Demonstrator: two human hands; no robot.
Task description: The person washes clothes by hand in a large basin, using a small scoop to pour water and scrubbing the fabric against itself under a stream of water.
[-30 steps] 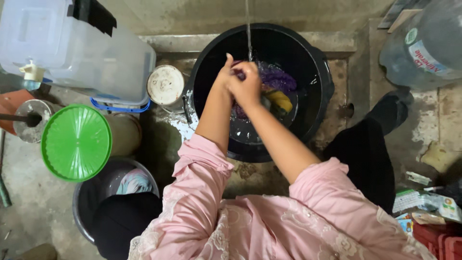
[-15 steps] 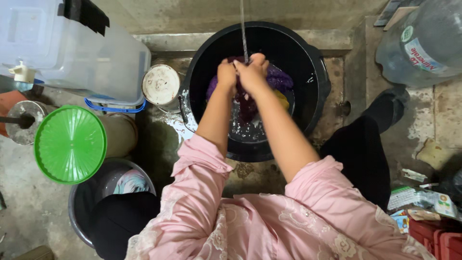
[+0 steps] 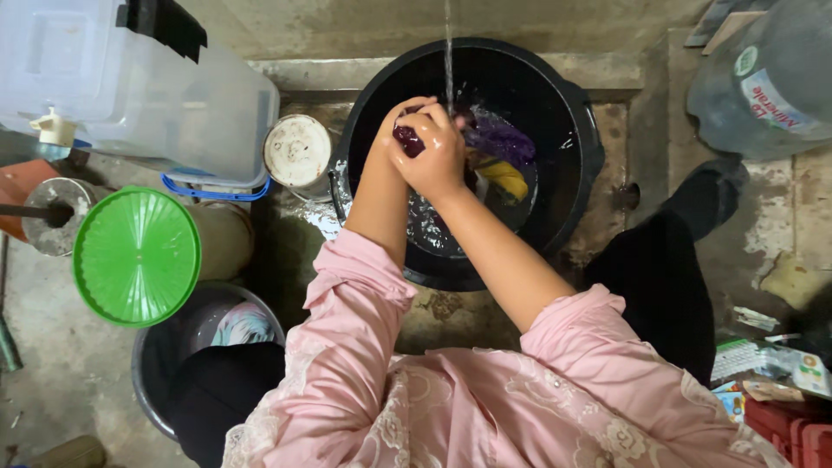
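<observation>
A black basin [image 3: 572,130] stands on the wet concrete with water in its bottom. A thin stream of water [image 3: 448,43] falls into it from above. My left hand [image 3: 390,130] and my right hand [image 3: 438,160] are pressed together over the basin, both closed on a dark purple cloth [image 3: 407,139] just under the stream. More purple cloth [image 3: 498,139] and a yellow piece [image 3: 507,178] lie in the water to the right of my hands. Pink sleeves cover my upper arms.
A clear plastic water container [image 3: 130,95] stands at upper left, with a white round lid [image 3: 297,150] beside the basin. A green lid [image 3: 136,256] covers a tub at left. A dark bucket [image 3: 156,373] holds cloth. A large water jug [image 3: 771,78] is at upper right.
My joined hands have shifted slightly left and up in the basin, rubbing the purple cloth under the falling water. The view has also moved a little.
</observation>
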